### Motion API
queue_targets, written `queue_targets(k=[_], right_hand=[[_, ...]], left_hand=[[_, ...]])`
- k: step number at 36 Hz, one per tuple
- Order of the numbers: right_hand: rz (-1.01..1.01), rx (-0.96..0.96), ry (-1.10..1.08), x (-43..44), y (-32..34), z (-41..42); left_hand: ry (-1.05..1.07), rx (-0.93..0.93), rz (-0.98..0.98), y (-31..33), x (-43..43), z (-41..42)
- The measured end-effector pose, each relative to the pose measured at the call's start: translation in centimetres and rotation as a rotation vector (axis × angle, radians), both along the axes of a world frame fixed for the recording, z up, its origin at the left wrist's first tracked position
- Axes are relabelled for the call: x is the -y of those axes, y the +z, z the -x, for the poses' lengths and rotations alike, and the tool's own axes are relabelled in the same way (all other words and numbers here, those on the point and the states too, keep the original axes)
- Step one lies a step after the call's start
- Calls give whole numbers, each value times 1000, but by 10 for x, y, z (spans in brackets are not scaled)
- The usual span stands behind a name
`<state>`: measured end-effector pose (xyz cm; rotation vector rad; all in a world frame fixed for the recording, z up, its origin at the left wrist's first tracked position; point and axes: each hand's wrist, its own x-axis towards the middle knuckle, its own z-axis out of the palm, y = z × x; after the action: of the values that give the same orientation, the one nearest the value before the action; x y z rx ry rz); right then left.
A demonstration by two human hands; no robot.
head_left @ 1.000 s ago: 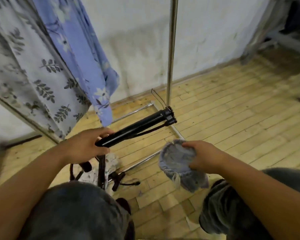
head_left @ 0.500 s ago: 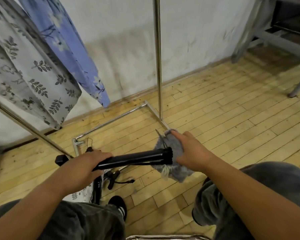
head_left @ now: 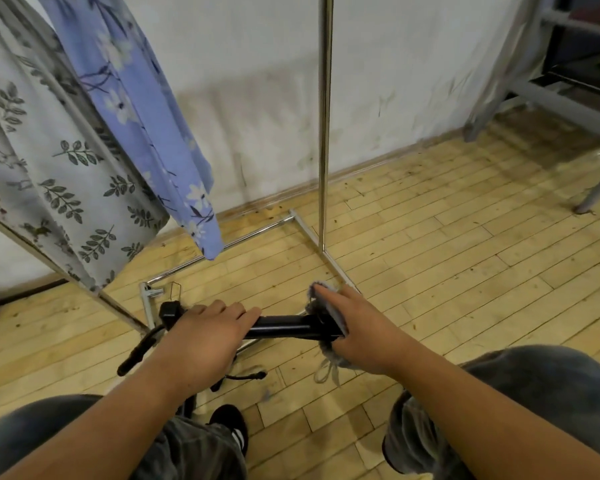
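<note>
A black tube-shaped tripod lies level in front of me, just above the wooden floor. My left hand grips its left part, fingers curled over the top. My right hand holds a grey drawstring pouch against the tube's right end, and the pouch mouth covers that end. A cord of the pouch dangles below my right hand. A black handle sticks out down-left from the tripod.
A chrome clothes rack stands ahead, its base rails on the floor. A leaf-print cloth and a blue floral cloth hang at the left. A grey metal table frame is at right. My knees fill the bottom edge.
The tripod swung from pointing up-right to level and came lower. My right hand brought the pouch from beside the tube onto its right end.
</note>
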<state>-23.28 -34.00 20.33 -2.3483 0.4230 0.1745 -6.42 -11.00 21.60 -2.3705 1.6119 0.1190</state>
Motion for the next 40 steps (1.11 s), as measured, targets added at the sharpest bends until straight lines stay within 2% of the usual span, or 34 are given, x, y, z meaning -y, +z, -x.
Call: queue_targets(k=[2,7,12,19,21,23,25,27,29,32,35,40], right_hand=[[64,30,25,-3,0,-2],[-10,61,40,-10,-2,-9],[56,93,42,-15,-9,-20],[147,153,-77,-12,-7,-31],[149,169,-130,-4,-8,-35],[139,186,-204,5,-6,-39],[125,110,-249,11,1,-40],[109,127,-354,21,5,-40],[64,165,-474,31,3,-43],[-49,157,-519,29,2,-43],[-142,177,-520,22,1,-41],[-300,199,-476,12,9,-40]], left_hand=[[-6,8,-5,3,9,1],[4,13,6,18,40,8],[59,-37,-10,33,72,21],[18,23,83,38,102,38],[-21,30,181,36,108,40],[-63,-69,391,48,114,46],[-67,-290,482,68,113,58],[-31,-546,385,80,108,69],[22,-705,217,76,103,74],[173,-720,46,46,94,61],[371,-753,95,14,85,37],[824,-943,156,-3,81,9]])
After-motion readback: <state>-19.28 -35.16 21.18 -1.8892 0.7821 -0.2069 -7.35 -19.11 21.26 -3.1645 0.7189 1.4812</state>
